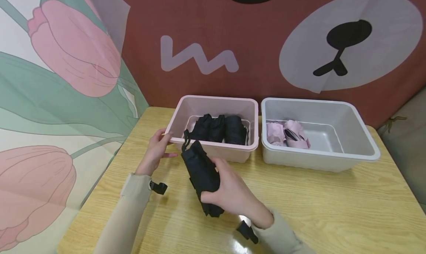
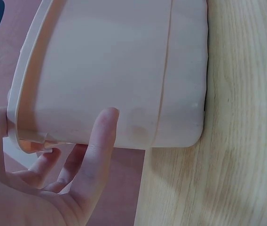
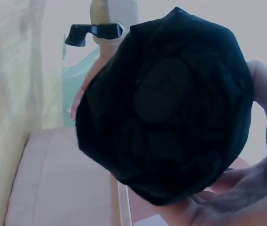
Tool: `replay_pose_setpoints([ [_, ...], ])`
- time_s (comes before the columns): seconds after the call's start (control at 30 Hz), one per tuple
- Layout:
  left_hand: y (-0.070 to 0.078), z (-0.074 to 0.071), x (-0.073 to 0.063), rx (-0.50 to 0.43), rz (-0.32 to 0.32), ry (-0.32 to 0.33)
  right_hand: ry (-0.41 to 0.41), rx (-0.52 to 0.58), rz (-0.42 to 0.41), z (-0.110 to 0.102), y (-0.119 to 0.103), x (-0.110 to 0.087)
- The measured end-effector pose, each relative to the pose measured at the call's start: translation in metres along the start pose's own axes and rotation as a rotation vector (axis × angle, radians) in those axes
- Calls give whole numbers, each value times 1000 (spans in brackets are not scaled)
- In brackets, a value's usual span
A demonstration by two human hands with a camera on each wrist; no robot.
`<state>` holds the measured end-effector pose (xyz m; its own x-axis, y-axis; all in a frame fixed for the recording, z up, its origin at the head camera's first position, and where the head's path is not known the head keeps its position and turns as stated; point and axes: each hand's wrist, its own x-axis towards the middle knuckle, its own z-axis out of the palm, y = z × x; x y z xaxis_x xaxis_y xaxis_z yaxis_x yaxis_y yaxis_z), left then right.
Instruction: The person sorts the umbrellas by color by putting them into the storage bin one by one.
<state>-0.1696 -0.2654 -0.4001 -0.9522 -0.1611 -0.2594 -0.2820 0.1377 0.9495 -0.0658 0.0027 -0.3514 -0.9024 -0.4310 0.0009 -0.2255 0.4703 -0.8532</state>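
Observation:
My right hand (image 1: pixel 233 189) grips a folded black umbrella (image 1: pixel 199 169) from its right side, above the table in front of the pink bin (image 1: pixel 229 154). The umbrella tilts, its wrist loop pointing toward the bin's front rim. In the right wrist view, one round end of the umbrella (image 3: pixel 164 103) fills the middle. My left hand (image 1: pixel 154 150) holds the pink bin at its front left corner, fingers at the rim and one finger (image 2: pixel 100 141) along the outer wall. Several black folded umbrellas (image 1: pixel 217 128) lie side by side inside this bin.
A light grey bin (image 1: pixel 319 161) stands just right of the pink one, with pink folded umbrellas (image 1: pixel 296 135) at its left end. Both stand at the back of a wooden table (image 1: pixel 332 209), before a brown printed backdrop (image 1: pixel 256 54). A floral cloth (image 1: pixel 73 113) hangs at left.

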Motion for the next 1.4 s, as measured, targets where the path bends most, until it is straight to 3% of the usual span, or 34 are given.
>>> replay_pose_setpoints([
  [0.17,-4,0,3,10,14,13,26,61,-33,-9,0,2],
  [0.33,1,-1,-1,-1,3,-2,27,117,-116,-19,3,7],
  [0.47,1,0,0,-2,-1,2,37,129,-137,-29,3,9],
  [0.8,-1,0,2,-5,0,18,129,187,-203,-45,7,17],
  [1.4,1,0,1,-5,-10,18,196,480,-210,-69,19,39],
])
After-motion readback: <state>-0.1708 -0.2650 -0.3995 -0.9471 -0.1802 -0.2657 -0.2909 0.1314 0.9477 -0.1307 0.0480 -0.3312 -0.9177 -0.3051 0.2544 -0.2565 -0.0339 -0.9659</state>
